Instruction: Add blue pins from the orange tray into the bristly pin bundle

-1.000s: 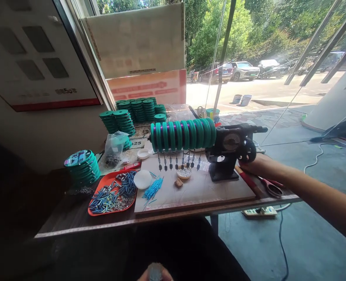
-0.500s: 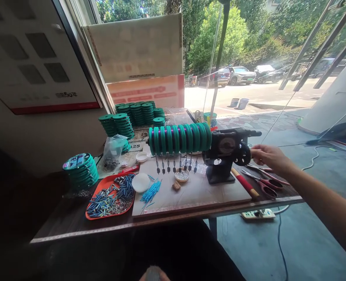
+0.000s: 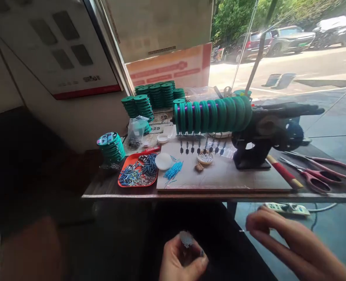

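Low in front of my dark-clothed lap, my left hand (image 3: 183, 261) is closed around a grey piece with a rounded, rough-looking end (image 3: 186, 239). Its kind does not show. A small dark bluish speck sits by a fingertip of that hand. To the right, my right hand (image 3: 284, 238) hovers below the table edge, its thumb and fingertips drawn together and slightly blurred. Whether something small is between them I cannot make out. Above on the table stands a black winding machine (image 3: 266, 128) with a toothed wheel (image 3: 293, 136) and a row of green spools (image 3: 212, 115) on its shaft.
An orange tray (image 3: 138, 185) holds small blue and metal parts. Near it lie blue sticks (image 3: 173, 170), a white lid (image 3: 163, 161) and a small dish of beads (image 3: 205, 157). Scissors (image 3: 315, 179) lie at right. Stacked green spools (image 3: 155, 95) stand behind; a power strip (image 3: 287, 208) is below.
My right hand has left the toothed wheel and come down and inward, below the table edge. My left hand has risen further into view with the grey piece. The view has shifted.
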